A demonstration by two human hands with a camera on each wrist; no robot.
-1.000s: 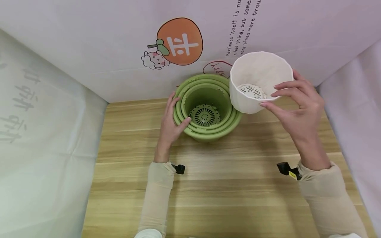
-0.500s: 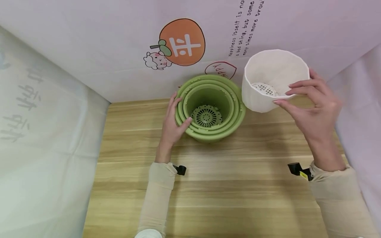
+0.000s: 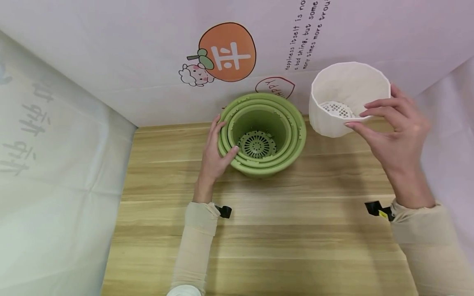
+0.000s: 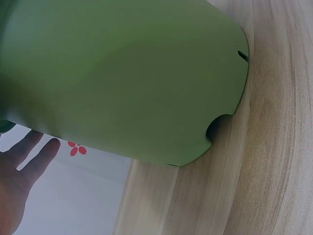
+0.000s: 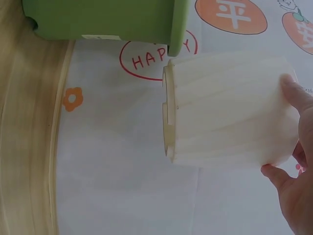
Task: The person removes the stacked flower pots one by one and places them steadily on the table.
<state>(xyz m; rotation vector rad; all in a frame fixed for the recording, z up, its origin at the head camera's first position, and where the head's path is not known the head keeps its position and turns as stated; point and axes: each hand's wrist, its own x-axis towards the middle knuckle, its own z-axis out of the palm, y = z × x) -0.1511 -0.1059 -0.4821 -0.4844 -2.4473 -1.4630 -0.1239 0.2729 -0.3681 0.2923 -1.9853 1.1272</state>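
White faceted plastic pot (image 3: 346, 92), right hand (image 3: 398, 127) pinching, hangs nearer worktop's (image 3: 296, 230) right edge than round green plastic pots (image 3: 259, 117) left hand (image 3: 215, 158) grips.

We see a matt white plastic pot (image 3: 355, 92) at two o'clock, smooth green plastic pots (image 3: 259, 117), a wood-grained table (image 3: 296, 230) at six.

The right hand (image 3: 401, 129) is pinching the near-right rim of a white, faceted, round pot with a perforated bottom (image 3: 353, 88), thumb outside and fingers inside. Just to its left, a stack of nested round green pots (image 3: 255, 117) is standing on a wood-grain surface (image 3: 281, 234). The left hand (image 3: 216, 158) is holding the stack's left rim. Behind, a whitish sheet (image 3: 148, 74) is showing an orange fruit print (image 3: 237, 35) and black English lettering (image 3: 309, 41).
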